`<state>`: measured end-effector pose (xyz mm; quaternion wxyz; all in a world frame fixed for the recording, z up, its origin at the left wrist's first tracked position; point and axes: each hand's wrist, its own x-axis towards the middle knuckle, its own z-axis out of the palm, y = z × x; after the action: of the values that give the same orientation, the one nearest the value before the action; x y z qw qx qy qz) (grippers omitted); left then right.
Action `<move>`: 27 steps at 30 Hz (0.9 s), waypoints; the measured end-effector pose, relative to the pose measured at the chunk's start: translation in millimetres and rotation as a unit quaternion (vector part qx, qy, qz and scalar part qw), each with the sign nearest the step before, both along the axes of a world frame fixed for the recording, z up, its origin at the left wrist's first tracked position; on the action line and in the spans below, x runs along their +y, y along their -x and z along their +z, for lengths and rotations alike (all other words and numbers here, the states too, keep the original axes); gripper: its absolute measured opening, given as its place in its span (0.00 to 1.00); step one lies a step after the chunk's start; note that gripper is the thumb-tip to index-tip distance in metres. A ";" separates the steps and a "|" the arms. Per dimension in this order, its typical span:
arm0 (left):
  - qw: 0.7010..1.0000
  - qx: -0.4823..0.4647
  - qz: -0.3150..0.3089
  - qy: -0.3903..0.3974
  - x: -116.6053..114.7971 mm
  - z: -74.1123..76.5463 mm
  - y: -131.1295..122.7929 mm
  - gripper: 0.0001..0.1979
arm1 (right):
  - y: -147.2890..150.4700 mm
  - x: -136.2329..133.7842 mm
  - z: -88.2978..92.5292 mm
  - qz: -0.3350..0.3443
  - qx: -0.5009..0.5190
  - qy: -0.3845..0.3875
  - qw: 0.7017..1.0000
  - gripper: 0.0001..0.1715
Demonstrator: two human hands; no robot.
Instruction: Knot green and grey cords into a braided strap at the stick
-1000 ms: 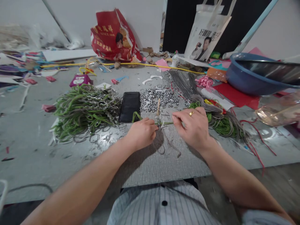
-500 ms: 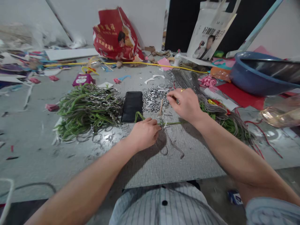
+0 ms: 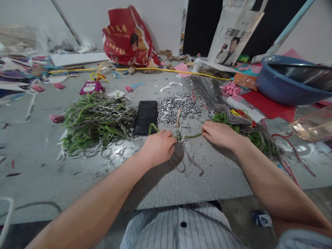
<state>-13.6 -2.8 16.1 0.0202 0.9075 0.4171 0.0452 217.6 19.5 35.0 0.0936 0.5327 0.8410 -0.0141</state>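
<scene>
My left hand (image 3: 160, 147) is closed, its fingers pinched on the knotted part of a green and grey cord. From there the green cord (image 3: 191, 136) runs right to my right hand (image 3: 222, 134), whose fingertips are pinched around its end. A grey cord tail (image 3: 193, 160) curls on the table below. Just above the knot, a thin wooden stick (image 3: 178, 118) stands by a small ring. Many small metal nuts (image 3: 178, 105) lie scattered beyond my hands. A black phone-like slab (image 3: 145, 117) lies beside my left hand. Whether a nut is in my right fingers is hidden.
On the left is a heap of green cords with metal rings (image 3: 95, 121); on the right lies a bundle of grey and green cords (image 3: 241, 126). Behind stand a red bag (image 3: 129, 38), a white bag (image 3: 230, 34) and a blue basin (image 3: 280, 84). A yellow cable (image 3: 166, 71) crosses the table.
My right hand has come down and right from the nuts to the green cord's end and now pinches it. My left hand has stayed nearly still at the knot.
</scene>
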 end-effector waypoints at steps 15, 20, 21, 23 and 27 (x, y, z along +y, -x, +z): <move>1.000 -0.004 0.000 0.031 1.1 -3.3 -1.7 0.13 | 38.6 -0.9 -23.9 0.109 0.290 -0.027 0.951 0.09; 1.000 0.010 -0.002 0.029 0.8 -1.4 -2.1 0.12 | 22.3 -10.3 -1.9 0.082 0.382 0.117 0.913 0.07; 1.000 0.008 -0.003 0.028 0.6 -1.2 -1.9 0.12 | 17.3 -12.8 3.1 0.087 0.393 0.189 0.896 0.09; 1.000 0.003 -0.009 0.029 0.3 -1.2 -1.4 0.12 | 8.2 -16.7 11.2 0.143 0.374 0.392 0.828 0.15; 1.000 0.001 -0.008 0.030 0.2 -1.7 -1.1 0.12 | -1.5 -16.0 15.4 0.089 0.316 0.479 0.814 0.24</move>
<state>-12.5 -2.6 14.4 0.0478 0.9097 0.4113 0.0319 219.1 3.5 50.4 0.0670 0.3092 0.7552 -0.5742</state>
